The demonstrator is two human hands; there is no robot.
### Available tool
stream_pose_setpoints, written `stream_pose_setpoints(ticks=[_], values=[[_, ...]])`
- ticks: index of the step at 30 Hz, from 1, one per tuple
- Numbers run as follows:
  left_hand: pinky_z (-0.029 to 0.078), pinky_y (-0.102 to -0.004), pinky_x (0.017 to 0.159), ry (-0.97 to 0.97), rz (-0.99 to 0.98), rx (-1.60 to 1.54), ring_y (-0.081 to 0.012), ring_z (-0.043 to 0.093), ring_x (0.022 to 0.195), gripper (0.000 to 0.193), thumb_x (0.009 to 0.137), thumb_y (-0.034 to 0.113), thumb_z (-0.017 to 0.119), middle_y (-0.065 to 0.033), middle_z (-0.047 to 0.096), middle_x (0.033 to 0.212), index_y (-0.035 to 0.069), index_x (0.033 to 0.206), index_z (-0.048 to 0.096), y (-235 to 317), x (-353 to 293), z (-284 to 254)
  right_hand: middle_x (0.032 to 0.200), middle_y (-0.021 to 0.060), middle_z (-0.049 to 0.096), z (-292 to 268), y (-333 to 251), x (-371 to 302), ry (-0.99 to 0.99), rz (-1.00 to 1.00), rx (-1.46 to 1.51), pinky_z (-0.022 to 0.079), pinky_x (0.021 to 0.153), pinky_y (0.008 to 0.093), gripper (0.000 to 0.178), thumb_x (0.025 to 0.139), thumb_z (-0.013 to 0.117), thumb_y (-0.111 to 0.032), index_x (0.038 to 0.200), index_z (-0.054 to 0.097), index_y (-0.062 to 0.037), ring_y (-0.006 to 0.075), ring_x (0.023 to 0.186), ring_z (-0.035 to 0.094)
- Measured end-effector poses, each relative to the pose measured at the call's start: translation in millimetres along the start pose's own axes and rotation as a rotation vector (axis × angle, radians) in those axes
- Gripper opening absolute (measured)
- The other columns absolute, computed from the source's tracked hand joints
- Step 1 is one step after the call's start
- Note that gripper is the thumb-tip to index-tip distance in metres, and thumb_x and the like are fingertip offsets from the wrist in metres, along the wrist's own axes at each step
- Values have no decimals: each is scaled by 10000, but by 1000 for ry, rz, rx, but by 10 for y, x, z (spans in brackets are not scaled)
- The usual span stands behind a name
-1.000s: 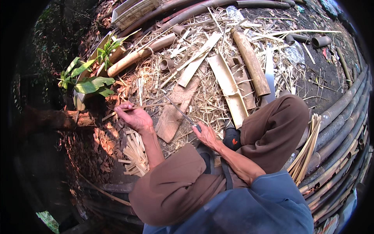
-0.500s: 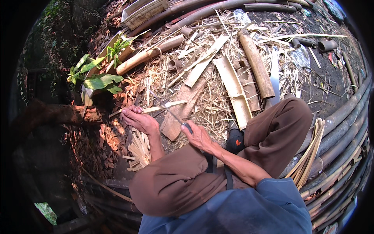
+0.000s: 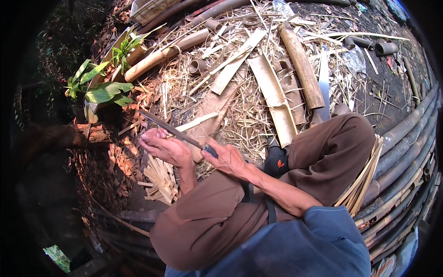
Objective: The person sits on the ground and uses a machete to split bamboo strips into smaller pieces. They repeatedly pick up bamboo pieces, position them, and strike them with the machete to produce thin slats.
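Observation:
My left hand [image 3: 164,147] is closed round a thin pale bamboo strip [image 3: 196,121], which sticks out to the right past the fingers. In my right hand [image 3: 226,159] is the dark handle of a long knife [image 3: 173,127]. The knife's narrow blade points up and to the left, lying across the strip close to my left fingers. Whether the blade's edge touches the strip I cannot tell. Under the strip's free end a flat wooden board [image 3: 207,111] lies on the ground. Beside my left forearm is a pile of short split strips [image 3: 161,181].
Beyond my hands lie a split bamboo half [image 3: 273,99], a whole bamboo length [image 3: 302,69] and a saw [image 3: 324,85] among shavings. A bundle of long strips [image 3: 362,184] rests by my right knee, beside stacked bamboo poles [image 3: 392,171]. A leafy plant [image 3: 104,92] stands at left.
The knife has moved left along the strip toward my left hand, its blade now lying lower across it. My right hand has shifted slightly left. The whole view has also shifted a little.

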State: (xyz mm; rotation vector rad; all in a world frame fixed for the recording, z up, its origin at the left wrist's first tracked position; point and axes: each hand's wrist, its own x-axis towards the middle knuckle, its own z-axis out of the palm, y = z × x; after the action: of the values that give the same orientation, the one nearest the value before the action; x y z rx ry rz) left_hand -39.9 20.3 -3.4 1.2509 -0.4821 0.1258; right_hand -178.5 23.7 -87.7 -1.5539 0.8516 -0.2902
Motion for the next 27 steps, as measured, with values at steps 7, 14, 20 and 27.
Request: stream_pose_setpoints(ticks=[7,14,20,27], values=[[315,-290,651,23,-21,9,-116,306,679,347,1062,344,400,6,323,743,98,826,334,-44,162,-115,590,198,539,66,-24,-17,-6,-43,57,437,570,505,359,978,509,-425,977,518,-66,396,573,589],[316,-282,638,-14,11,-77,-105,312,664,365,1048,364,437,1,330,741,93,825,334,-70,126,-54,728,246,581,-2,904,298,165,111,-127,473,634,495,377,989,479,-427,1070,520,-62,418,739,607],[312,-281,616,-30,-22,-57,-108,319,645,378,1049,376,426,2,342,729,90,819,333,-123,302,33,716,258,630,-11,1513,309,257,110,-152,478,650,547,386,980,491,-428,1048,526,-49,483,722,627],[304,-276,604,60,-17,-3,-107,319,637,373,1051,372,424,8,330,709,95,816,337,-123,263,-138,599,195,575,196,111,47,123,-220,-79,452,541,514,321,978,506,-410,981,528,-90,435,586,595]])
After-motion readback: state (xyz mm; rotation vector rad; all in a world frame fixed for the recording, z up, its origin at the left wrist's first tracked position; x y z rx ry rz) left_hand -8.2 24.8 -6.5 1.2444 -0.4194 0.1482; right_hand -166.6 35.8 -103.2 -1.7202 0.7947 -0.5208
